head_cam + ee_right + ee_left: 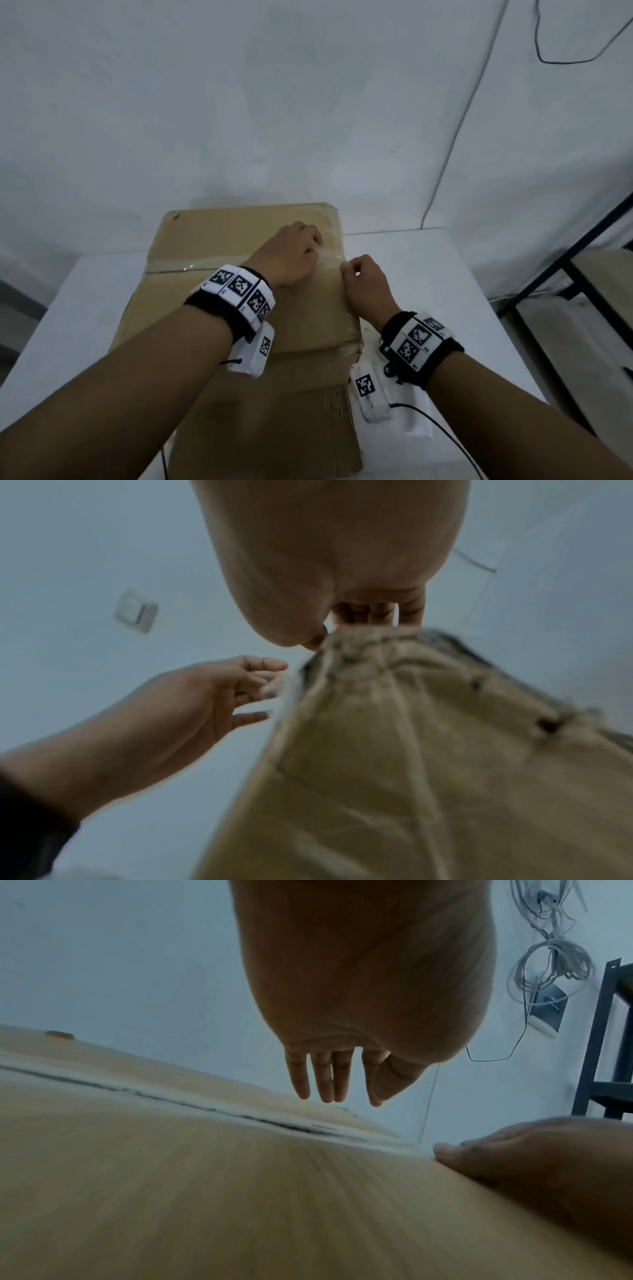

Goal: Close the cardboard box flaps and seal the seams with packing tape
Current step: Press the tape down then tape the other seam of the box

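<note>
- Where the two top flaps meet, the closed brown cardboard box (pixel 239 308) carries a strip of clear glossy packing tape (pixel 191 265) running left to right along the centre seam; the box rests on a white table (pixel 428 260) and fills the middle of the head view.
- The left hand (pixel 291 253) lies over the right-hand part of the tape strip, near the right edge of the box top. In the left wrist view its fingers (pixel 323 1080) are straight and close together, the tips pointing down at the cardboard near the seam; whether they press on it cannot be told.
- The right hand (pixel 366 284) sits at the right edge of the box, just beside the left hand. Its fingers are curled, and the thumb (pixel 448 1152) touches the box edge where the tape ends. In the right wrist view the fingertips (pixel 380 614) meet the top of the box side wall; whether they pinch the tape end cannot be told, as that view is blurred.
- Both wrists bear black bands with white blocks printed with square black-and-white markers (pixel 239 286).
- A white wall (pixel 239 102) stands behind the table, with a thin dark cable (pixel 561 61) hanging at the far right.
- A dark metal shelf frame (pixel 565 253) stands to the right of the table.
- A white wall switch (pixel 136 610) shows in the right wrist view.
</note>
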